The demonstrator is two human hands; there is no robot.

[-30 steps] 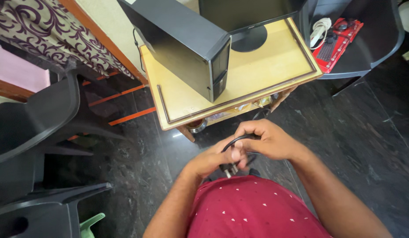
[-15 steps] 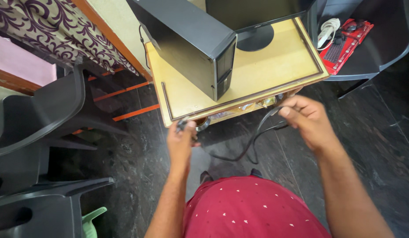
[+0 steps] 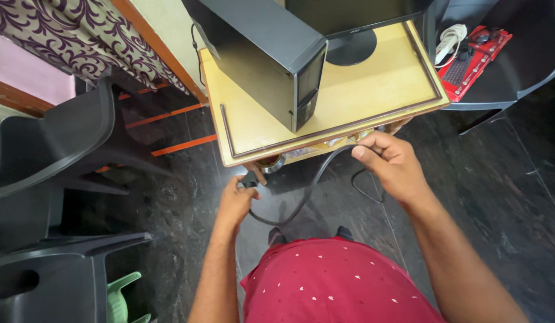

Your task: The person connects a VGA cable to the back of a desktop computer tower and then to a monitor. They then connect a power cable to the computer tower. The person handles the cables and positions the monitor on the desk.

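At the far left a patterned curtain [image 3: 80,36] hangs above two dark plastic chairs [image 3: 50,155], and a green plastic object [image 3: 119,299] peeks out at the bottom edge beside the nearer chair. Further right, the left hand [image 3: 237,200] is closed around the black plug [image 3: 249,179] of a black cable [image 3: 301,194], holding it just below the front left corner of a yellow wooden table [image 3: 361,84]. From the plug the cable sags in a loop over the dark stone floor [image 3: 170,203] and rises to the right hand [image 3: 391,164], which pinches it between thumb and bent fingers close under the table's front edge; a second strand drops beside that hand. On the table stand a black computer tower [image 3: 265,54] and, to its right, the round foot of a black monitor [image 3: 349,45]. A metal bowl [image 3: 270,162] sits under the table edge between the hands. At the far right another dark chair [image 3: 516,66] carries a red keyboard [image 3: 468,63] and a coiled white cord [image 3: 449,39]. The person wears a dark red dotted shirt [image 3: 337,281].
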